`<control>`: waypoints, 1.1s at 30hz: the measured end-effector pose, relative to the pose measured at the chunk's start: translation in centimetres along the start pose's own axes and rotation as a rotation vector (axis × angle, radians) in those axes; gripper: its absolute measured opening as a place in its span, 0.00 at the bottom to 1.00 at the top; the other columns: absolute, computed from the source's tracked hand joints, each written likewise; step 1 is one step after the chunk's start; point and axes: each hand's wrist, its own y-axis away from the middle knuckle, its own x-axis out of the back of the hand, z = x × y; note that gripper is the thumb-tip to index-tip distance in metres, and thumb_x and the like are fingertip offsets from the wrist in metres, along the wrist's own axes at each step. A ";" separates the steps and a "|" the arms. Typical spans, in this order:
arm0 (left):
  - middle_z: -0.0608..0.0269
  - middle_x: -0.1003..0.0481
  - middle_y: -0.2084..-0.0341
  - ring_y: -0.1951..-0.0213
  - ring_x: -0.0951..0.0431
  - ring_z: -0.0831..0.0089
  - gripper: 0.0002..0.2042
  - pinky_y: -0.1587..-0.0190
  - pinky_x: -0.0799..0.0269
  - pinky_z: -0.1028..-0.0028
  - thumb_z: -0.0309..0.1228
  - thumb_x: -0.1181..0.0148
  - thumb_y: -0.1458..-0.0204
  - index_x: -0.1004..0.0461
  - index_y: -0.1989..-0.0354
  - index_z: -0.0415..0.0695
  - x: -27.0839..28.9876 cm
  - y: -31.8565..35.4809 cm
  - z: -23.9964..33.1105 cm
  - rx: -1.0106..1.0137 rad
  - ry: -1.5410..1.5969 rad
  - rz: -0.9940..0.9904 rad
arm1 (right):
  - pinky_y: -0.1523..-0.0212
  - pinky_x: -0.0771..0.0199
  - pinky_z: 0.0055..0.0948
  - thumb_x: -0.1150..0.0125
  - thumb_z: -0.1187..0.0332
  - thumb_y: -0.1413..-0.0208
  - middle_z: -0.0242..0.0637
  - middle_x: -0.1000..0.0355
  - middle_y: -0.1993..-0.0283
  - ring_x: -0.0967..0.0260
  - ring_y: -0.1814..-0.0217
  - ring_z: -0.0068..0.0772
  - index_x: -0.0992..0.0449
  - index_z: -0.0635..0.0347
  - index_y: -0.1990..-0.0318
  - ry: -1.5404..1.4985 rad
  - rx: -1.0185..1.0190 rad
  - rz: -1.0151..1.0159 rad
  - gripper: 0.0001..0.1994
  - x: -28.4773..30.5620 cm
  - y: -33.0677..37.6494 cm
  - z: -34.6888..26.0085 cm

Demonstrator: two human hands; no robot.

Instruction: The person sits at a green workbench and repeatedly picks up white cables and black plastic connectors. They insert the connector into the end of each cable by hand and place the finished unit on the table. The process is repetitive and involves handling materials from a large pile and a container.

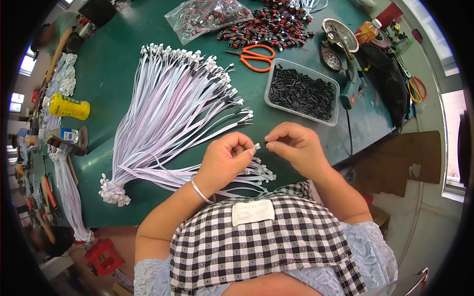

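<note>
My left hand (228, 157) pinches the white connector (256, 146) of a thin cable between thumb and forefinger. Just to its right, my right hand (296, 148) has thumb and forefinger closed together; whatever lies between them is too small to make out. A large bundle of white and pinkish flat cables (163, 108) fans out on the green table, gathered at its lower left end. Several cables (256, 173) pass under my left hand with their white ends near my apron. Beyond my right hand is a clear plastic tub (270, 101) of short black tubes (302, 92).
Orange-handled scissors (256, 58) lie behind the tub, near a pile of black and red parts (269, 27) and a clear bag (205, 19). A green hot-air or glue gun (349, 89) sits at right. A yellow bottle (69, 106) and more cables (66, 192) are at left.
</note>
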 end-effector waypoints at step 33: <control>0.77 0.31 0.79 0.79 0.39 0.93 0.04 0.77 0.46 0.89 0.23 0.42 0.48 0.26 0.64 0.38 -0.2 -0.2 0.0 -0.031 -0.026 0.027 | 0.64 0.28 0.22 0.38 0.77 0.52 0.36 0.25 0.66 0.27 0.66 0.24 0.22 0.65 0.65 0.064 0.007 0.052 0.06 -1.0 0.2 0.5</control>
